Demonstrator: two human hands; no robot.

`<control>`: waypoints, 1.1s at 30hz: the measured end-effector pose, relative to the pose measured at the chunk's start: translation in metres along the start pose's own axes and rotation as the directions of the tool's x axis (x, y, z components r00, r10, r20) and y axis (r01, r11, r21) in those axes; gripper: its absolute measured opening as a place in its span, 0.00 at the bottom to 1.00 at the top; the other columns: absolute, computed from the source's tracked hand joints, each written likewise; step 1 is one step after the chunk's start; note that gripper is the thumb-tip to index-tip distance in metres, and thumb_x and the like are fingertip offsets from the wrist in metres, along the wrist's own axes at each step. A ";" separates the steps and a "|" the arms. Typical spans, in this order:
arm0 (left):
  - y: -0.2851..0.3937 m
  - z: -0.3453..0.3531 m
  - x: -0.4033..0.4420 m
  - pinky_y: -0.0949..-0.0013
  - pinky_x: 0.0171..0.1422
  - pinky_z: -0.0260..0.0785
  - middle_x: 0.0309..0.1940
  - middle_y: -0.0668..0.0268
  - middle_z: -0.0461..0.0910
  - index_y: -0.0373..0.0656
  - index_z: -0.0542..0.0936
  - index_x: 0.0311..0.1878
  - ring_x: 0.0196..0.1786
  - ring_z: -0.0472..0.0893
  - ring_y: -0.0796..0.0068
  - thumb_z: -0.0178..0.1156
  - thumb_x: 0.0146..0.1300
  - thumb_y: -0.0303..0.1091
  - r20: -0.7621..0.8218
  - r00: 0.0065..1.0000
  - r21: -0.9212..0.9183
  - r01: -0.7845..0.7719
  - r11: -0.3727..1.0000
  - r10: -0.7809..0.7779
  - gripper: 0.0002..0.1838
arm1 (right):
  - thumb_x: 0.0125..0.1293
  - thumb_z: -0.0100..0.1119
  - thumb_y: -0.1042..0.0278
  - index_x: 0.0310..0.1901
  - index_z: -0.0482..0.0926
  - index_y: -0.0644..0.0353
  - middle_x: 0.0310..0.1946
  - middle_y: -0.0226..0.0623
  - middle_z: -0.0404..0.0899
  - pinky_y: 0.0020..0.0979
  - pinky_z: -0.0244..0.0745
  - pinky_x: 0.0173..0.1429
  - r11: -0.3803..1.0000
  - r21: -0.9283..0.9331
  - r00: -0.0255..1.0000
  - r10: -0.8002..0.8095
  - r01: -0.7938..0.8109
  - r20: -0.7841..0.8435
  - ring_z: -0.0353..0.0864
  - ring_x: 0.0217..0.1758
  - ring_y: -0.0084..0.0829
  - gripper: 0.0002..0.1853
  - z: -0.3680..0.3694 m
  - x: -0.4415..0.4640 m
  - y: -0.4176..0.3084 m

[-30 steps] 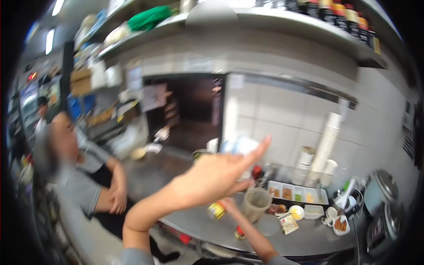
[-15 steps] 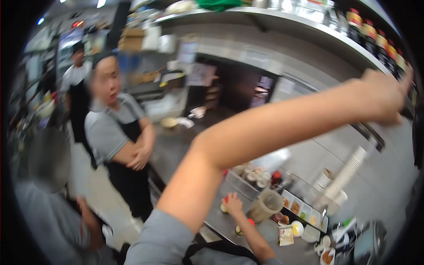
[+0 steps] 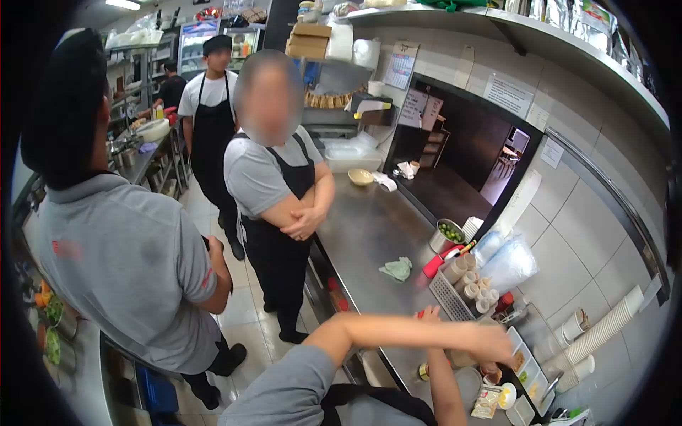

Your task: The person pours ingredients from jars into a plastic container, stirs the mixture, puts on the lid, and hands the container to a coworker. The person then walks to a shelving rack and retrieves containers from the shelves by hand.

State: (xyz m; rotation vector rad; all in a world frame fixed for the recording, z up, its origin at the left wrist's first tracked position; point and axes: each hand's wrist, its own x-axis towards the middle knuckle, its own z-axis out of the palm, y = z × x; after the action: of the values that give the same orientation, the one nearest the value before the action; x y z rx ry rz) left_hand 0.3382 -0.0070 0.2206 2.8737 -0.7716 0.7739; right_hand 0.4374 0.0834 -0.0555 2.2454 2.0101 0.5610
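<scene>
My left arm stretches across the front of me. At its end, my left hand is blurred above the food containers by the wall, its fingers pointing down. Whether it holds anything cannot be made out. Beyond the forearm, my right hand is closed around the red lid of a small jar; the rest of that jar is hidden. Another small jar with a yellowish label stands nearer me on the steel counter. A round translucent lid and a printed packet lie beside my right forearm.
A grey basket holds several cups or bottles. A green cloth lies farther along the counter, and a pot of green pieces stands by the hatch. Stacked cups lean at right. Co-workers stand in the aisle at left.
My left hand has come down from the bottles on the upper shelf to above the containers. My view has turned left, bringing more of the co-workers in. My right hand stays at the red-lidded jar.
</scene>
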 end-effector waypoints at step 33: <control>0.184 0.060 -0.274 0.63 0.48 0.71 0.45 0.62 0.72 0.55 0.60 0.67 0.47 0.76 0.62 0.59 0.55 0.34 0.076 0.457 0.059 0.885 0.461 -0.886 0.35 | 0.58 0.56 0.47 0.42 0.78 0.57 0.29 0.34 0.81 0.33 0.73 0.38 -0.262 0.830 0.830 0.146 -0.492 0.538 0.81 0.34 0.31 0.21 -0.078 0.010 0.064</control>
State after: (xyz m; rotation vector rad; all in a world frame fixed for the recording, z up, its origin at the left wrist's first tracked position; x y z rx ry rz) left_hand 0.0710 -0.0549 0.0229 2.7114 0.7805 0.4444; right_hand 0.4742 0.0696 0.0381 3.1906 1.5795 -2.1975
